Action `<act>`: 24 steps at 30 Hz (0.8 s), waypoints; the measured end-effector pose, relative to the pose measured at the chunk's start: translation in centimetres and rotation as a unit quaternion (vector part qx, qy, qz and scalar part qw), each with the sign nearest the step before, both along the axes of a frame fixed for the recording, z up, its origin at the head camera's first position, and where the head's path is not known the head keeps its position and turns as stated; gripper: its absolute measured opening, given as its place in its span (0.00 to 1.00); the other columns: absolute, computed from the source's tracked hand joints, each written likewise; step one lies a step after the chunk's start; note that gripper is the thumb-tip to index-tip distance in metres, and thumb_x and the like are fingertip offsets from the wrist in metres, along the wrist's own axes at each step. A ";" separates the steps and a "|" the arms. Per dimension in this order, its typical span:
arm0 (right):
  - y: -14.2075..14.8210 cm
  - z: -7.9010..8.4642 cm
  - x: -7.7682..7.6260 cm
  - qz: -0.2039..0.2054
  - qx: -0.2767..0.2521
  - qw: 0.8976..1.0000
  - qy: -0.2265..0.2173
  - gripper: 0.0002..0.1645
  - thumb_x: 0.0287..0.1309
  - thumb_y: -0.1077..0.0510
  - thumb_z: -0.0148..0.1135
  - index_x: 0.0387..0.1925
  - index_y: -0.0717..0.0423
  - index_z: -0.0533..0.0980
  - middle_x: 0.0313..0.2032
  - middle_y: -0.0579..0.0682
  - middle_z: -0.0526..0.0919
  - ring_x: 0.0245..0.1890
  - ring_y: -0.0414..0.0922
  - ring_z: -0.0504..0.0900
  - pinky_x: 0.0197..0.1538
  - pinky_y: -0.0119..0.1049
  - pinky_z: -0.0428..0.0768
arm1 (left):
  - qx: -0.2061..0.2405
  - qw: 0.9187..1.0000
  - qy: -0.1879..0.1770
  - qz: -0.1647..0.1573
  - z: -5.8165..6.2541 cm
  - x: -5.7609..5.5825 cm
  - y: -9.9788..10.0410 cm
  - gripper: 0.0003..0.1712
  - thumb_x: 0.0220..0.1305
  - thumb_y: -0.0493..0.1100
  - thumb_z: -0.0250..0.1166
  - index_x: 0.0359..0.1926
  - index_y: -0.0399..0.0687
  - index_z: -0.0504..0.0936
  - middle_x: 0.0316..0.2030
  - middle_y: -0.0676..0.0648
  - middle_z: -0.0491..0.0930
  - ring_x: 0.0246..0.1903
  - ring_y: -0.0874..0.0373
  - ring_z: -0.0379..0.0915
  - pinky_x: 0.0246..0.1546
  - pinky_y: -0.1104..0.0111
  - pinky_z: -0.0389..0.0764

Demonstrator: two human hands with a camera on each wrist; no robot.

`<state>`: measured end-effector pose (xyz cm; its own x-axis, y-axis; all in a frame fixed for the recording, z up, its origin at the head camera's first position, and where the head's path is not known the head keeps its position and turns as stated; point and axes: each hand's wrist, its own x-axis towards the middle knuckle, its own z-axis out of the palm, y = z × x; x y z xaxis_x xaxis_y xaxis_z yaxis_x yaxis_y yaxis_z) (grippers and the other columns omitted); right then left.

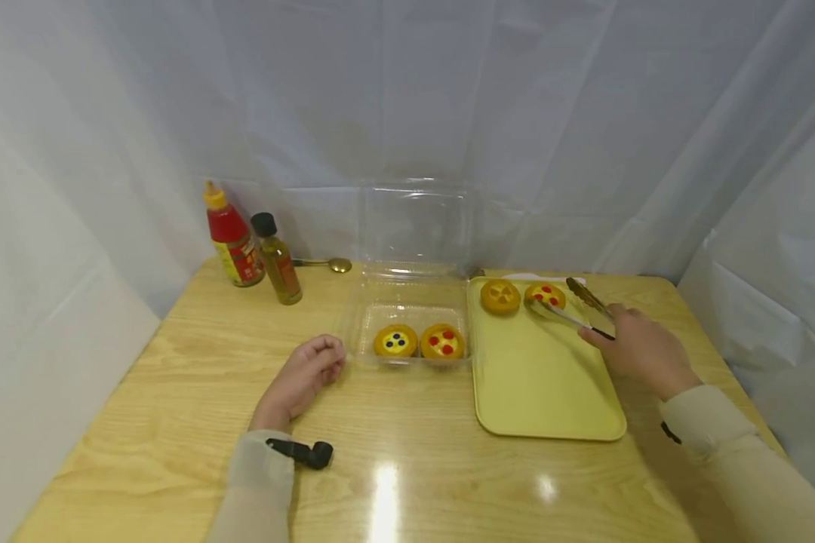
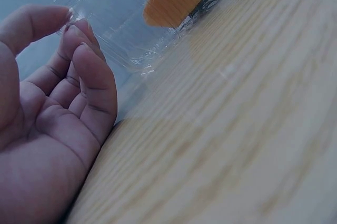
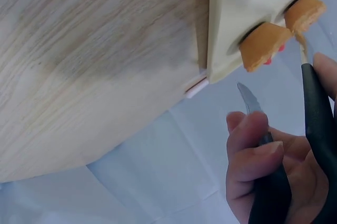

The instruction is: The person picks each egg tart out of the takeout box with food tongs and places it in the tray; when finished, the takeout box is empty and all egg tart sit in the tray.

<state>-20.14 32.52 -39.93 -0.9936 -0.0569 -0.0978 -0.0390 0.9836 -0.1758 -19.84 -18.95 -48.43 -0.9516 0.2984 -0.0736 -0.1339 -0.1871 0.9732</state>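
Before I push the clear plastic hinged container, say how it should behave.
The container is probably light and somewhat bendy, as its transparent walls look thin. Its raised lid may sway, standing up at the back. The round blue-dotted tart and round red-dotted tart inside might slide, as open space shows behind them.

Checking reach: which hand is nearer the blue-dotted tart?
Left. The left hand is left of that tart, by the container; the right hand holds tongs farther right, by the tray's right edge.
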 end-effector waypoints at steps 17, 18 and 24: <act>-2.7 1.2 2.0 0.043 -0.039 0.995 0.081 0.54 0.63 0.24 0.46 0.68 0.66 0.62 0.54 0.71 0.74 0.40 0.63 0.81 0.31 0.54 0.77 | -0.003 1.000 -0.002 0.004 0.3 0.0 -0.1 0.04 0.73 0.39 0.57 0.39 0.43 0.74 0.33 0.49 0.73 0.31 0.60 0.68 0.34 0.71 0.74; -3.0 1.3 2.2 0.051 -0.039 0.994 0.088 0.52 0.63 0.25 0.47 0.67 0.66 0.63 0.54 0.70 0.75 0.39 0.62 0.81 0.30 0.53 0.77 | -0.004 1.000 -0.003 0.006 0.3 0.0 -0.1 0.04 0.73 0.39 0.57 0.39 0.43 0.75 0.33 0.49 0.74 0.31 0.60 0.68 0.34 0.71 0.74; -4.8 2.0 2.9 0.088 -0.030 0.989 0.117 0.48 0.64 0.26 0.47 0.64 0.64 0.68 0.56 0.68 0.76 0.41 0.62 0.82 0.31 0.53 0.80 | -0.003 1.000 -0.006 0.006 0.0 0.1 0.0 0.05 0.73 0.39 0.57 0.40 0.42 0.74 0.33 0.49 0.74 0.31 0.60 0.68 0.34 0.71 0.74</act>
